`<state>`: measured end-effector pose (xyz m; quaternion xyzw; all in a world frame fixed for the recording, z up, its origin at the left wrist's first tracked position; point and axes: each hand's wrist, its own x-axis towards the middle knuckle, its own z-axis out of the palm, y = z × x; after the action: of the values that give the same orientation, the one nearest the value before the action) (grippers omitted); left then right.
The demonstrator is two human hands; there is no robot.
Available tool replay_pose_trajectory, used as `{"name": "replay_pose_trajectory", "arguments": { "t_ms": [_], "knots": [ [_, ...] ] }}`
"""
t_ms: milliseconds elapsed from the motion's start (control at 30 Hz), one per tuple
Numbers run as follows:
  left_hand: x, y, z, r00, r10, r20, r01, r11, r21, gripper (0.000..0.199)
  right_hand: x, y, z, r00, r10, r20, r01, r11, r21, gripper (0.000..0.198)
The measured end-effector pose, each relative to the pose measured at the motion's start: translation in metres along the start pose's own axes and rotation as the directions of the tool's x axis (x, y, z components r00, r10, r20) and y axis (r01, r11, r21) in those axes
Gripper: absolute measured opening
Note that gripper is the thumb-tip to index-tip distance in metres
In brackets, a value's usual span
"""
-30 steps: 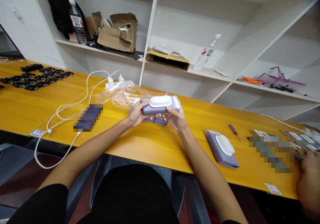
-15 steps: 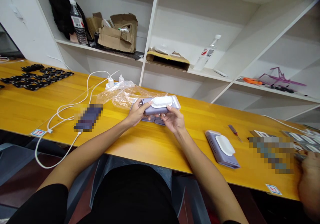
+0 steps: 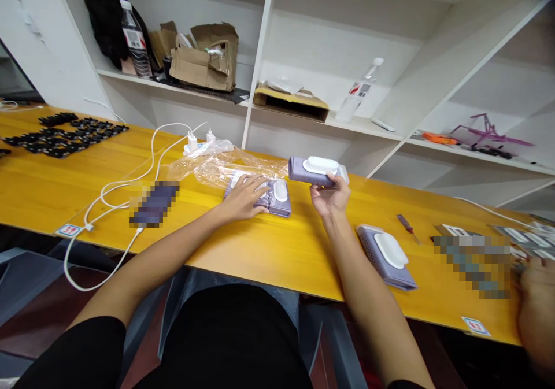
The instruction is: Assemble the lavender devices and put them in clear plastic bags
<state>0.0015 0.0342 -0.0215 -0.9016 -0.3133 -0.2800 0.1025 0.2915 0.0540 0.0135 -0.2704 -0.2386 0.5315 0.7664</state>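
Observation:
My right hand [image 3: 330, 197] grips a lilac rectangular device [image 3: 298, 169] from below and holds it raised above the table. The device carries a white oval piece with a ridged edge on its upper face. My left hand [image 3: 243, 199] reaches over similar lilac devices lying side by side on the table, its fingers spread and seemingly resting on them. One of these, a lilac device [image 3: 281, 206] with a white oval piece, shows just right of the fingers; the other is partly hidden under the hand. Another lilac device [image 3: 381, 262] lies on the table to the right of my right forearm.
Clear plastic wrap [image 3: 208, 166] lies behind my left hand, near a power strip with white cables. A phone [image 3: 155, 204] is charging at left. A screwdriver [image 3: 407, 228] lies at right, near another person's hand [image 3: 537, 291]. White shelves stand behind the yellow table [image 3: 243, 250].
My left hand has let go of the lilac device and moved down onto the ones on the table. My right hand has carried the device to the right.

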Motion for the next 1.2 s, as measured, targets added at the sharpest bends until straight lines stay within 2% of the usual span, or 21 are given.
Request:
{"name": "replay_pose_trajectory", "arguments": {
  "t_ms": [133, 367, 600, 867, 1067, 1200],
  "knots": [
    [0.003, -0.002, 0.006, 0.997, -0.015, 0.079, 0.013, 0.999, 0.029, 0.03, 0.005, 0.005, -0.005, 1.0, 0.002, -0.018, -0.002, 1.0, -0.013, 0.03],
    [0.002, -0.011, 0.004, 0.998, -0.069, -0.006, 0.07, 0.996, 0.05, 0.039, 0.0, 0.002, -0.001, 0.996, 0.003, 0.087, 0.0, 0.999, -0.042, 0.031],
    [0.002, -0.018, 0.007, 0.995, -0.056, 0.079, 0.055, 0.998, 0.011, 0.02, -0.006, 0.006, 0.004, 0.995, -0.005, 0.097, 0.016, 0.993, -0.118, 0.031],
    [0.003, -0.02, 0.009, 0.998, -0.065, 0.0, 0.065, 0.997, -0.028, 0.03, -0.018, 0.01, 0.013, 0.987, -0.019, 0.157, 0.047, 0.984, -0.172, 0.035],
    [0.004, -0.014, 0.004, 0.984, -0.096, -0.148, 0.087, 0.994, -0.061, 0.029, -0.028, 0.013, 0.021, 0.988, -0.012, 0.153, 0.04, 0.983, -0.181, 0.036],
    [0.005, -0.009, -0.002, 0.973, -0.102, -0.208, 0.086, 0.993, -0.083, 0.032, -0.034, 0.016, 0.026, 0.987, -0.004, 0.164, 0.036, 0.981, -0.191, 0.037]
  ]
}}
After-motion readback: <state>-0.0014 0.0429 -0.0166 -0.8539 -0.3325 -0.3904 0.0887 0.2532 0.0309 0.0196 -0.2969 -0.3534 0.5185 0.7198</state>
